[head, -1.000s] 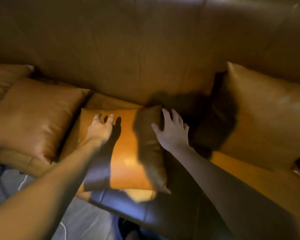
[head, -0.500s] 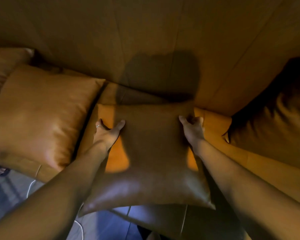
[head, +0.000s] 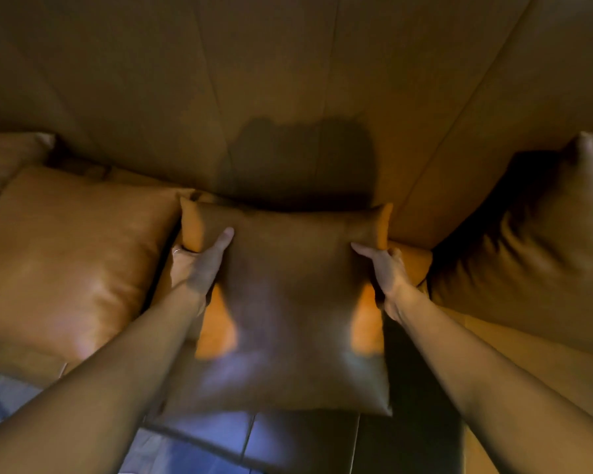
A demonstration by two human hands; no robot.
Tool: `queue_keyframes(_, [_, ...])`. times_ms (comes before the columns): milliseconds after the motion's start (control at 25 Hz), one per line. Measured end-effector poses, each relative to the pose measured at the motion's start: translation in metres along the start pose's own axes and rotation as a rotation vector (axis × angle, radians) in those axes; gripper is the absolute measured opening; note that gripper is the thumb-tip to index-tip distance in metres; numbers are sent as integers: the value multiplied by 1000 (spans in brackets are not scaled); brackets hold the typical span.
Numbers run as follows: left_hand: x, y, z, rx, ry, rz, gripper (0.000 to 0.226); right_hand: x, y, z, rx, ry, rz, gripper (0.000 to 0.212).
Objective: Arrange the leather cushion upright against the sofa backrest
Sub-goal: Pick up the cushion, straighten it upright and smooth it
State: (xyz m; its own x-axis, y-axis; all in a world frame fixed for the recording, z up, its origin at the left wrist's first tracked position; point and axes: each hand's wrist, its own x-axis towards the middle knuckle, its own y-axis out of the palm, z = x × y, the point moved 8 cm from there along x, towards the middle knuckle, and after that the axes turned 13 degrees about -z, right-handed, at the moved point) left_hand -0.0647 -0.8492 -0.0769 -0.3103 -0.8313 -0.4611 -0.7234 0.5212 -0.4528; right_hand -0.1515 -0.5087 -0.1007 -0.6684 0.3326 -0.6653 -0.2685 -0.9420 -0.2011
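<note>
1. Now, in the head view, both hands are gripping the leather cushion [head: 288,302] by its side edges, near its upper corners.
2. The left hand [head: 196,265] is clamping the cushion's left edge, with the thumb lying across the front face and the fingers wrapping behind out of sight; a ring is showing on one finger.
3. The right hand [head: 387,268] is closing on the right edge in the same way, thumb in front, fingers hidden behind.
4. Between the two grips the cushion is tilting, its top edge reaching toward the sofa backrest [head: 288,97]; whether it is touching cannot be told, as a shadow is covering that spot.
5. Just outside the left grip a second cushion [head: 65,261] is lying, and beyond the right grip a third cushion [head: 534,241] is leaning.
</note>
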Motion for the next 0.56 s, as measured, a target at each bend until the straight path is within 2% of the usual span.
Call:
queue_keyframes(160, [-20,13,-73,13,100,-2,108,-18,-29,59,64,-77,39,80])
queue_keyframes(320, [-42,28,-141,-92,222,50,115,-34,-50,122,105,-203,73,83])
queue_keyframes(480, [-53,45,-175,-170,247,106,106,-35,-65,166,147,-297,55,94])
queue_keyframes(560, [-55,55,-178,-168,248,149,102,-32,-70,169,139,-272,67,98])
